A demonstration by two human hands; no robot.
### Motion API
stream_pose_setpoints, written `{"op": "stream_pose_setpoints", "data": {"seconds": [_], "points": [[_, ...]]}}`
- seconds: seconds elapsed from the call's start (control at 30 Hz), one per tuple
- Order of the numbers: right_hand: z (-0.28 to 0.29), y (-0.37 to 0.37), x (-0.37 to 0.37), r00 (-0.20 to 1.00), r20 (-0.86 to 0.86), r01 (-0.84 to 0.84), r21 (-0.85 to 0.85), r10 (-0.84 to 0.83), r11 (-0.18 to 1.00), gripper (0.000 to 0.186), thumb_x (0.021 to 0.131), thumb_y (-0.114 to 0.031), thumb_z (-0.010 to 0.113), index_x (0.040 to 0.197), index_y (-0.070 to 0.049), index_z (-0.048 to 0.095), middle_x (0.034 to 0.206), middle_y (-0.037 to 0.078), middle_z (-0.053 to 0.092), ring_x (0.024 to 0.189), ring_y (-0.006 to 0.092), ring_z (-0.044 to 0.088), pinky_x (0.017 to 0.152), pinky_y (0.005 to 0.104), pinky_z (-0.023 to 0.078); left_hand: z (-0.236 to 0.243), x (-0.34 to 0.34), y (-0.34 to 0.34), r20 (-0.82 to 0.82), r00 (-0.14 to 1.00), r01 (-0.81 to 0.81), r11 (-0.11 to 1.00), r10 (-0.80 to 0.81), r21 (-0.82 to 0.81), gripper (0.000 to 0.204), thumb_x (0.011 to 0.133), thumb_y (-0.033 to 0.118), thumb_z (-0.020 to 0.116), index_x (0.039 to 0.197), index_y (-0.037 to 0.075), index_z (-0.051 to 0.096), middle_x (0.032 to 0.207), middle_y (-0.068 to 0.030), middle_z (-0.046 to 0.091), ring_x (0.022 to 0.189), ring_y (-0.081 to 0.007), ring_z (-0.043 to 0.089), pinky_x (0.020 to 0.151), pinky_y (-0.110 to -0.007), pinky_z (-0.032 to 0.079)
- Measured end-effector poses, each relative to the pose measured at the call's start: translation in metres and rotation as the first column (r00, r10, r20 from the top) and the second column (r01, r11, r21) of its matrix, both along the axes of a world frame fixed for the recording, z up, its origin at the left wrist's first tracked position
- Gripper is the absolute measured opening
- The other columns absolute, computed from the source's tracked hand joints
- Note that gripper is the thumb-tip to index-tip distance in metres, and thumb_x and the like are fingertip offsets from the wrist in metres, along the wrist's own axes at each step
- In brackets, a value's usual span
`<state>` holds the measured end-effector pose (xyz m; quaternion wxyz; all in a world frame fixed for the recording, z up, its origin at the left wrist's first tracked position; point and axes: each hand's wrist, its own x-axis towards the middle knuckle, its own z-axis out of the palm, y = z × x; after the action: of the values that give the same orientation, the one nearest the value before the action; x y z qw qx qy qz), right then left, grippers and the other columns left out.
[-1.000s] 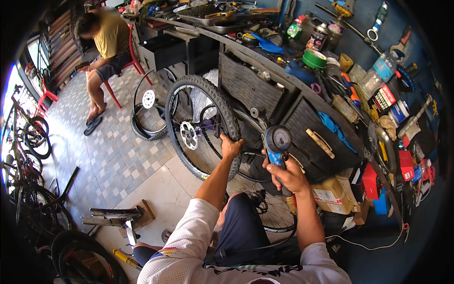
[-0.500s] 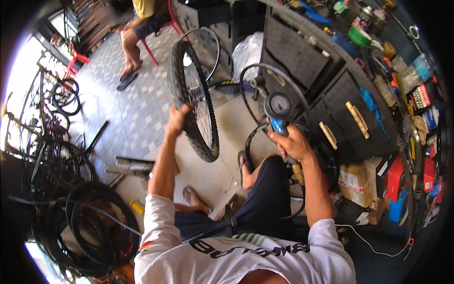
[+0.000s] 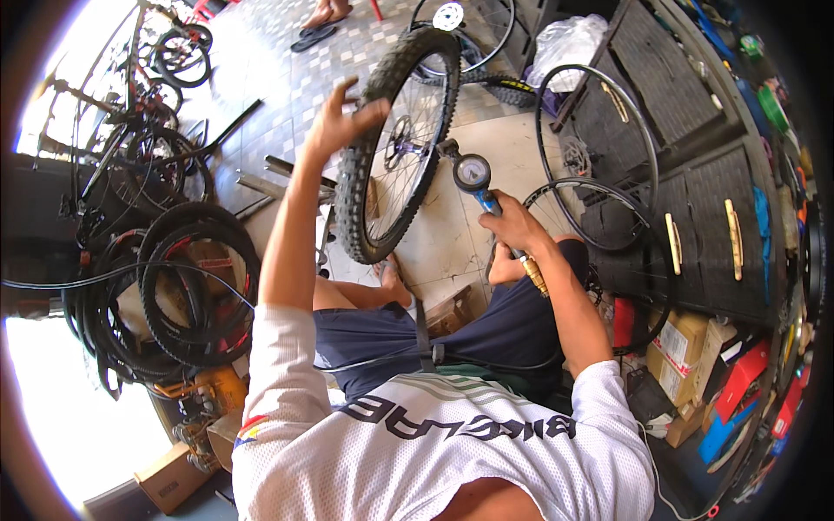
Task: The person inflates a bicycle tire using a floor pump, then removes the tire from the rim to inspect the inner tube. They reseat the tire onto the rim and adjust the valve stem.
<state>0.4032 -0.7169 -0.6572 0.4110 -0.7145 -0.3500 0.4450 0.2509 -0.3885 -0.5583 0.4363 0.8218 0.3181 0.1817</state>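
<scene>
My left hand [image 3: 339,126] has its fingers spread beside the knobby tyre of an upright bicycle wheel [image 3: 354,226], its thumb close to or touching the tread; nothing is gripped. My right hand [image 3: 515,221] is wrapped round the blue and silver handle of an air inflator with a round gauge [image 3: 472,172]. The inflator's black head [image 3: 448,149] is at the wheel's right rim; I cannot tell whether it is attached. A brass fitting [image 3: 532,273] hangs below my fist, and a dark hose runs across my lap.
Bikes [image 3: 174,165] and coiled tyres [image 3: 152,304] crowd the left. Thin rims [image 3: 651,148] lean on dark cabinets [image 3: 712,221] at the right, with a white plastic bag [image 3: 565,48] behind. Boxes [image 3: 682,343] lie below the cabinets. Another person's feet [image 3: 326,17] show at the top.
My left hand has gone from gripping the tyre to spread fingers. The wheel has turned and moved up toward the inflator's head. The view has swung, so the cabinets sit farther right.
</scene>
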Motion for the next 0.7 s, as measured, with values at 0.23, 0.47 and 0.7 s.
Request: {"op": "stream_pose_setpoints", "data": {"seconds": [0.23, 0.47, 0.7], "points": [[-0.021, 0.01, -0.017, 0.985, -0.149, -0.099, -0.105, 0.083, 0.989, 0.046, 0.087, -0.017, 0.064, 0.128, 0.002, 0.055, 0.065, 0.009, 0.057, 0.045, 0.0192, 0.054, 0.041, 0.0376, 0.044, -0.084, -0.105, -0.066, -0.177, 0.937, -0.27, 0.946, 0.301, 0.179, 0.078, 0.073, 0.039, 0.078, 0.133, -0.004, 0.054, 0.107, -0.0297, 0.071, 0.102, -0.0454, 0.07, 0.09, -0.047, 0.055], [-0.05, 0.028, -0.037, 0.9, -0.287, -0.337, 0.018, 0.328, 0.941, 0.046, 0.086, -0.015, 0.066, 0.128, -0.001, 0.052, 0.075, 0.007, 0.059, 0.051, 0.0163, 0.057, 0.043, 0.0337, 0.048, -0.013, -0.063, 0.008, -0.324, 0.939, -0.08, 0.99, 0.114, 0.115, 0.094, 0.067, 0.043, 0.077, 0.141, -0.009, 0.054, 0.113, -0.0308, 0.07, 0.103, -0.0394, 0.07, 0.093, -0.044, 0.054], [-0.073, 0.054, -0.063, 0.84, -0.451, -0.352, -0.027, 0.303, 0.935, 0.047, 0.088, -0.013, 0.067, 0.131, -0.002, 0.053, 0.079, 0.004, 0.057, 0.053, 0.012, 0.055, 0.044, 0.0311, 0.048, -0.031, -0.097, 0.042, 0.044, 0.999, 0.014, 0.883, 0.008, -0.469, 0.07, 0.104, 0.059, 0.05, 0.145, 0.002, 0.055, 0.129, -0.0153, 0.069, 0.106, -0.0215, 0.069, 0.092, -0.034, 0.055]]}}
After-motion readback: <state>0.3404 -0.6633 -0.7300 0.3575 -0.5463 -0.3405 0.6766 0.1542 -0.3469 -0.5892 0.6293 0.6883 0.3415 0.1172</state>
